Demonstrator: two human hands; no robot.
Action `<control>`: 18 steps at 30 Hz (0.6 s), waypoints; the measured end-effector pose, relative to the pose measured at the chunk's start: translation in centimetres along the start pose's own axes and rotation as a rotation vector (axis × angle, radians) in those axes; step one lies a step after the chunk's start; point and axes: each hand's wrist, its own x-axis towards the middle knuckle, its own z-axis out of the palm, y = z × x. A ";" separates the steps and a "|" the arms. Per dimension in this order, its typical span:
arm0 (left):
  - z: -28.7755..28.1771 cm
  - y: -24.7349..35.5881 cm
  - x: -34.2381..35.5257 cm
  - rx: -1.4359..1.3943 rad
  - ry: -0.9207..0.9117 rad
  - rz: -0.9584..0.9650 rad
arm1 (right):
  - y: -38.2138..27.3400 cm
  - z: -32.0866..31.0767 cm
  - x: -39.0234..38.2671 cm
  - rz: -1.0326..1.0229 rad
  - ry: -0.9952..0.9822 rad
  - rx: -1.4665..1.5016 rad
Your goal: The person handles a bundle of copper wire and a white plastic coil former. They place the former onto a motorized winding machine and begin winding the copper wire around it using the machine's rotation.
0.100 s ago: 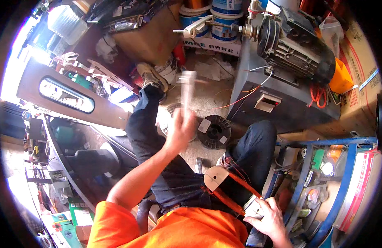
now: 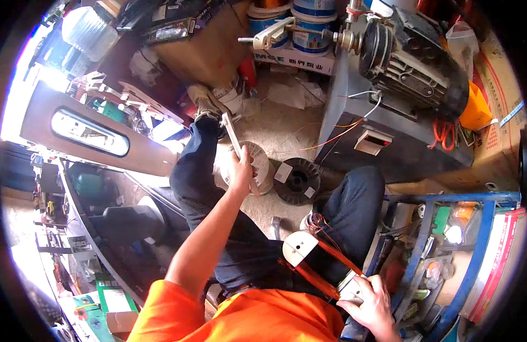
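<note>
While the right hand (image 2: 369, 299) grips one end of a stretched copper wire coil (image 2: 340, 258), the left hand (image 2: 240, 168) holds a pale stick (image 2: 232, 134) out over the floor, as the head view shows. The left fingers are wrapped around the stick, which runs past the fist at both ends; its upper end points toward the shoe (image 2: 206, 105). What the hidden side of that grip looks like is unclear.

The right thumb and fingers are clamped on the near winding block (image 2: 350, 289), a white piece with a hole. It sits between the thumb, on its lower edge, and the fingers, over its upper edge. The coil's two copper strands run from just beyond these fingers to the rounded far winding block (image 2: 300, 246), above the dark trousers (image 2: 235, 256). The left hand is well apart from the coil, nearest to the white wire spool (image 2: 260, 159), with a black plastic spool (image 2: 286, 191) beside that.

To handle this well, I would hold the near block firmly with fingertips off the strands, keep both strands evenly taut so no turn slips over a block's edge, and bring the stick nowhere near the loose wires (image 2: 316, 222) without looking first.
</note>
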 end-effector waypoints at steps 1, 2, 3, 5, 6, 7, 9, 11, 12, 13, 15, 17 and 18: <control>0.0 -2.8 2.9 0.025 0.077 -0.080 | -0.1 0.2 0.2 -0.035 0.024 -0.047; -0.1 -4.9 5.5 0.045 0.154 -0.149 | 0.2 0.3 0.6 -0.077 0.058 -0.094; 0.0 -6.3 6.6 0.031 0.177 -0.270 | 0.4 0.6 0.4 0.001 0.008 -0.040; 0.0 -8.5 8.3 -0.002 0.229 -0.507 | 0.0 0.2 0.8 0.008 0.032 0.019; -1.0 -12.1 9.9 -0.031 0.405 -0.489 | -0.4 0.0 0.8 0.004 0.024 0.046; -0.9 -13.9 11.6 0.002 0.428 -0.516 | -0.5 0.0 1.0 -0.022 0.057 0.031; 0.1 -13.4 11.4 0.115 0.429 -0.587 | -0.8 0.4 1.3 0.033 0.095 0.026; -0.6 -15.3 13.1 1.170 -0.084 -0.165 | -1.2 0.9 1.5 0.056 0.137 0.000; -3.0 -18.9 15.7 1.038 0.025 -0.207 | -1.1 0.9 1.7 0.016 0.148 -0.016; -5.7 -22.0 17.8 0.901 0.139 -0.237 | -1.1 0.8 1.8 -0.028 0.157 -0.031; -3.6 -22.0 18.0 0.780 0.285 -0.283 | -1.0 1.6 1.6 -0.013 0.234 -0.018; 0.3 -15.7 14.2 0.646 0.245 -0.289 | -0.9 2.5 1.3 -0.002 0.321 0.003; 0.6 -12.7 12.1 0.494 0.164 -0.279 | -0.7 2.8 1.5 -0.012 0.358 -0.017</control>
